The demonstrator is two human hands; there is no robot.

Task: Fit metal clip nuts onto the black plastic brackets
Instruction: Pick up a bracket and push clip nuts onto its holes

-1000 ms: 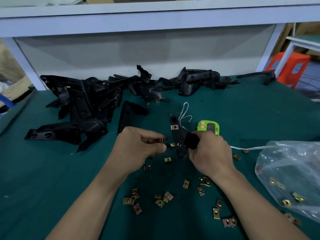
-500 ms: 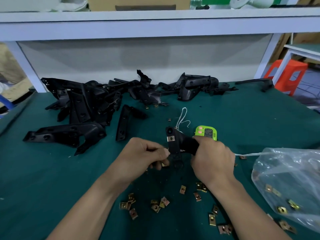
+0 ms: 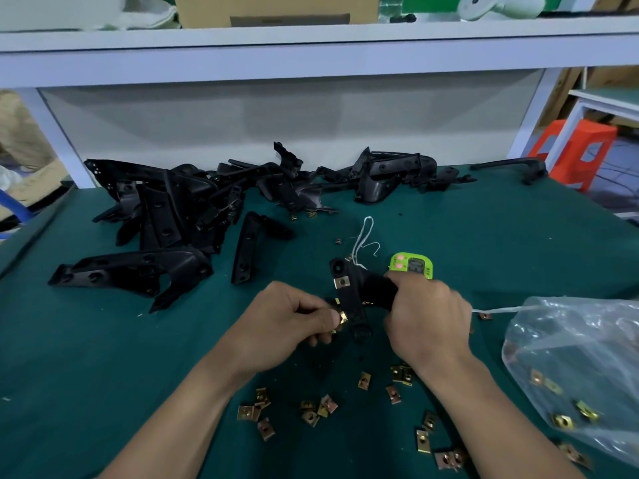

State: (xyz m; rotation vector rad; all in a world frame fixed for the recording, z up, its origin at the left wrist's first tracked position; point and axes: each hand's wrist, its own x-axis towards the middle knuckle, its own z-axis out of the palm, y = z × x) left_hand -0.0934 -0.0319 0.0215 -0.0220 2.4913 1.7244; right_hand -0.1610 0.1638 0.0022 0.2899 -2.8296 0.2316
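Pinching a clip nut (image 3: 342, 318) in the left hand (image 3: 287, 326), against the edge of the black bracket (image 3: 351, 300), at 6 o'clock from an already seated clip (image 3: 341, 282). Gripping the bracket's 3 o'clock end in the right hand (image 3: 428, 323), above the surface (image 3: 518, 236). Risks: pushed askew, could jam half-on or spring off; loosely held, could twist; dropped, could vanish among loose nuts (image 3: 325, 406) at 6 o'clock.

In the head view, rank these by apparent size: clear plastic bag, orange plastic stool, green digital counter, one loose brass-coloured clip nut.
1. clear plastic bag
2. orange plastic stool, though it stands farther away
3. green digital counter
4. loose brass-coloured clip nut
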